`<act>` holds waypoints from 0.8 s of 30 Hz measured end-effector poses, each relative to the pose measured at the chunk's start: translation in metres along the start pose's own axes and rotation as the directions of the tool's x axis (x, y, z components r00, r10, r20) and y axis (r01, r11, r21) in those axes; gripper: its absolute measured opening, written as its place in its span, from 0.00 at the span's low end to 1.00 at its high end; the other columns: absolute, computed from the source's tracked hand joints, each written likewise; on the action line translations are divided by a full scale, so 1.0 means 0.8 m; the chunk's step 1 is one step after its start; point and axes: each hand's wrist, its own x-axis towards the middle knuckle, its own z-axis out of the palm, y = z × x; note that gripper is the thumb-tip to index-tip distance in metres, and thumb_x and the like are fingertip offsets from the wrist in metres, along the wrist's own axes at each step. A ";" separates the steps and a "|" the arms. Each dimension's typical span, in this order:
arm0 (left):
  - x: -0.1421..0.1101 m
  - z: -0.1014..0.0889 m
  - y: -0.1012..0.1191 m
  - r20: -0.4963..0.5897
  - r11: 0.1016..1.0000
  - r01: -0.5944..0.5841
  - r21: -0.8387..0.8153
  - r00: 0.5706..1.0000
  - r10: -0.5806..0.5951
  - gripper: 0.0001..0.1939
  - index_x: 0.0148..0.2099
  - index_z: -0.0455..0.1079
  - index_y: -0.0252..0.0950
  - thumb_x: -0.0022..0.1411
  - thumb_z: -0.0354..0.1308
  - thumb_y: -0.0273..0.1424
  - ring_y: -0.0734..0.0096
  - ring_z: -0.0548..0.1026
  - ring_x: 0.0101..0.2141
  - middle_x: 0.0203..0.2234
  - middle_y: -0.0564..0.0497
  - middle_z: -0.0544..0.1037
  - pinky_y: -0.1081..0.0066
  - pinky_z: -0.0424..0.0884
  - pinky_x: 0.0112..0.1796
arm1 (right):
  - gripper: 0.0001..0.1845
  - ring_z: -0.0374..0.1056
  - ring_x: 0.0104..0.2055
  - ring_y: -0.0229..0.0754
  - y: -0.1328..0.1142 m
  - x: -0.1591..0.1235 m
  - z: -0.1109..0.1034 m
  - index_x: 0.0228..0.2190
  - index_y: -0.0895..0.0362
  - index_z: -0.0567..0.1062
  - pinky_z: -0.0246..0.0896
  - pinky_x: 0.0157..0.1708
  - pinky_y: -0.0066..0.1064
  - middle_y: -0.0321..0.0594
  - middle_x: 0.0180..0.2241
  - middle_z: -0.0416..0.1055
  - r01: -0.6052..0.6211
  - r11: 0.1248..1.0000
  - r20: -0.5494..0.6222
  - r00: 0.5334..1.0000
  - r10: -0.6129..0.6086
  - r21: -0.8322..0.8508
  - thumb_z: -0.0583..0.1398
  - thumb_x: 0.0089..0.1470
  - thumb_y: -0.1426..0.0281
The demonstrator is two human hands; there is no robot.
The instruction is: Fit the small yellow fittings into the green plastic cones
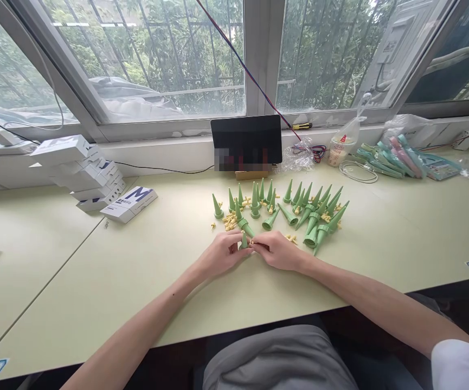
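My left hand point(223, 252) and my right hand point(277, 250) meet at the middle of the pale green table point(136, 271). The left fingers pinch a small green cone point(244, 241) held point up. The right fingertips press a tiny yellow piece point(252, 248) against the cone's base. Just beyond the hands, several green cones point(258, 203) stand upright, and more green cones point(319, 219) lie in a heap to the right. Small yellow pieces point(230, 219) are scattered among them.
A dark tablet point(246, 142) leans against the window sill behind the cones. White boxes point(83, 170) are stacked at the left, one flat box point(129, 204) beside them. Bagged items and pastel packets point(392, 157) lie at the back right with a white cable point(356, 172).
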 end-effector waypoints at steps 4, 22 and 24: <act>0.000 -0.001 0.000 0.001 1.000 0.001 0.001 1.000 -0.001 0.09 0.38 0.76 0.35 0.66 0.58 0.35 0.77 0.65 0.23 0.26 0.52 0.71 0.75 0.64 0.26 | 0.16 0.53 0.23 0.34 0.000 0.000 0.000 0.21 0.58 0.65 0.47 0.27 0.27 0.33 0.20 0.61 0.000 1.000 0.000 1.000 0.000 -0.009 0.54 0.61 0.77; 0.000 0.000 -0.003 0.001 1.000 0.019 -0.015 1.000 -0.019 0.13 0.38 0.76 0.36 0.67 0.58 0.39 0.77 0.64 0.24 0.28 0.51 0.71 0.75 0.63 0.27 | 0.17 0.54 0.24 0.34 0.001 0.000 0.000 0.21 0.58 0.63 0.48 0.27 0.27 0.33 0.21 0.60 -0.004 1.000 -0.003 1.000 0.004 0.001 0.53 0.62 0.76; 0.000 -0.001 -0.002 0.003 1.000 0.016 -0.015 1.000 -0.016 0.12 0.38 0.75 0.35 0.67 0.58 0.39 0.78 0.65 0.24 0.30 0.51 0.72 0.75 0.64 0.28 | 0.17 0.54 0.24 0.34 0.001 0.000 0.000 0.21 0.58 0.63 0.48 0.27 0.27 0.33 0.21 0.60 -0.007 1.000 0.000 1.000 0.007 0.013 0.53 0.63 0.74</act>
